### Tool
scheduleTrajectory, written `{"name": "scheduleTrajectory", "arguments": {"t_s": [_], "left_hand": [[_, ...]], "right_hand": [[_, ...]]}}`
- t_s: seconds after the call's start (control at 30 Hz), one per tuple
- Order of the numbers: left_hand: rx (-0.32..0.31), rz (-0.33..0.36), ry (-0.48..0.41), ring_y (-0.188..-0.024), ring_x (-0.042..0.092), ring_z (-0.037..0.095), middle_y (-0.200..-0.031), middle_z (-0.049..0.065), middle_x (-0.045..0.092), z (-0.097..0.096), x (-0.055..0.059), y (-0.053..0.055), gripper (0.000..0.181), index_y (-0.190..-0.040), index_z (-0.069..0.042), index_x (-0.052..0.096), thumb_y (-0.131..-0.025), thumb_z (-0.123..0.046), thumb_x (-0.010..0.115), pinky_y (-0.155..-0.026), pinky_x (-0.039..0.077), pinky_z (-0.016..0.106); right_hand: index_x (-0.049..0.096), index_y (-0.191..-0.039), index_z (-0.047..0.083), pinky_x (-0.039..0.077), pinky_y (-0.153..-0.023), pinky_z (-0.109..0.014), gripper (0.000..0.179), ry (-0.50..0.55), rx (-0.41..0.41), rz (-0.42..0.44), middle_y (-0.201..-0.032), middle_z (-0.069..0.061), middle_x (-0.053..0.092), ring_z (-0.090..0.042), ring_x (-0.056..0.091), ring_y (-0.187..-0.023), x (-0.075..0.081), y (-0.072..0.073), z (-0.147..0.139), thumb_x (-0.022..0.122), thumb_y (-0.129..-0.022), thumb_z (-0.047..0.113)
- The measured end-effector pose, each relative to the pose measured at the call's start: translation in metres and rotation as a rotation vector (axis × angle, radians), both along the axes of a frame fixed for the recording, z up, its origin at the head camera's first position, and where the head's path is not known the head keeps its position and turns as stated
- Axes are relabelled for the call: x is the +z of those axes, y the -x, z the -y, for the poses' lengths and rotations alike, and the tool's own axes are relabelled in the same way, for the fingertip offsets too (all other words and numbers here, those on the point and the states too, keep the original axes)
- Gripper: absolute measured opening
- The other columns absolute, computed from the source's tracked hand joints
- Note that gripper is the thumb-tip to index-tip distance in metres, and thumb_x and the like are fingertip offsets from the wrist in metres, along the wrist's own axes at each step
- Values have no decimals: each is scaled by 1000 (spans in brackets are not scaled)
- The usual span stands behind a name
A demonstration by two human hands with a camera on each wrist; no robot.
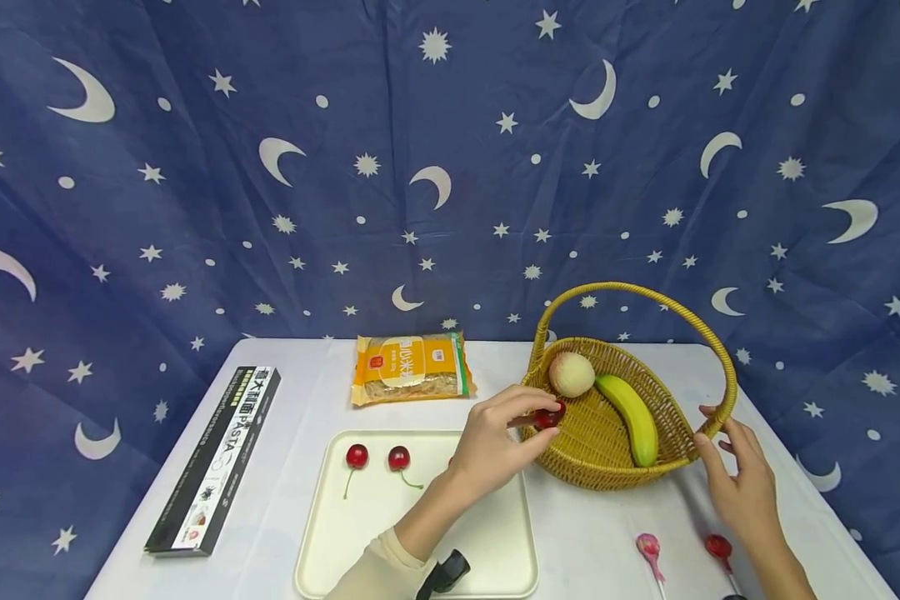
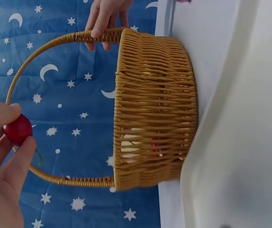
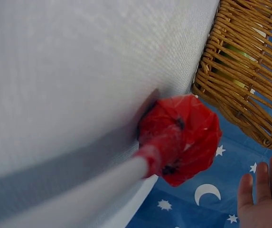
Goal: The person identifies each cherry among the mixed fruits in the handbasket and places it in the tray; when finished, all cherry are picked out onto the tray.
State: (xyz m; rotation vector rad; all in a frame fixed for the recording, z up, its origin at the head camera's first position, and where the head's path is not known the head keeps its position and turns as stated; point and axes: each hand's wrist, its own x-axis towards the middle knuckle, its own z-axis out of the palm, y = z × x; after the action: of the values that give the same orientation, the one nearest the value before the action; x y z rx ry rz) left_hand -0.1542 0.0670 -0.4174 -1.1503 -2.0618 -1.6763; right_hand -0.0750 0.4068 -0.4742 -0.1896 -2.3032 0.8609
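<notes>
My left hand [image 1: 491,442] pinches a dark red cherry [image 1: 550,414] between thumb and fingers, above the near left rim of a wicker basket [image 1: 588,437]. In the left wrist view the cherry [image 2: 18,130] shows a green stem hanging below the fingers. A pale round peach-like fruit [image 1: 572,374] and a yellow banana [image 1: 633,417] lie inside the basket. At the basket's right end my right hand [image 1: 746,479] holds the base of the arched handle [image 1: 727,375]. Through the weave in the left wrist view, a bit of red [image 2: 155,147] shows, its kind unclear.
Two stemmed cherries [image 1: 399,457] lie on a cream tray [image 1: 322,525]; a red bit beside my left wrist is mostly hidden. A pink lollipop [image 1: 648,546] and a red lollipop [image 1: 717,546] lie near the right forearm. A noodle packet [image 1: 412,367] and pasta box [image 1: 213,458] stand farther left.
</notes>
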Motion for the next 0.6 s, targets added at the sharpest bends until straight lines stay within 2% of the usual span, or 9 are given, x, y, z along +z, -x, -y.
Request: {"name": "scheduleTrajectory", "arguments": {"t_s": [0.2,0.4,0.6], "left_hand": [[61,-30,21,-106,77,19,-120,7,77,23,-4,-7,25,-115,-9,78,-91,-5,83,-87,63,19],[120,-66,9,-102,78,18,-117,8,78,47,-8,-11,26,-114,-8,78,-89,-3,84,-88,63,20],[156,-50,8,-103,78,17,-118,6,78,64,-10,-16,28,-115,-9,78,-89,-3,85,-89,63,21]], "right_hand": [[60,-148,15,30,-96,5,42,-1,4,0,-129,47,40,28,36,-125,2,0,0,64,-106,15],[60,-149,15,29,-96,6,43,-11,4,2,-133,47,40,28,35,-127,3,0,1,65,-106,15],[60,-149,15,30,-96,5,42,0,-4,8,-130,46,40,28,35,-125,2,-1,1,64,-106,16]]}}
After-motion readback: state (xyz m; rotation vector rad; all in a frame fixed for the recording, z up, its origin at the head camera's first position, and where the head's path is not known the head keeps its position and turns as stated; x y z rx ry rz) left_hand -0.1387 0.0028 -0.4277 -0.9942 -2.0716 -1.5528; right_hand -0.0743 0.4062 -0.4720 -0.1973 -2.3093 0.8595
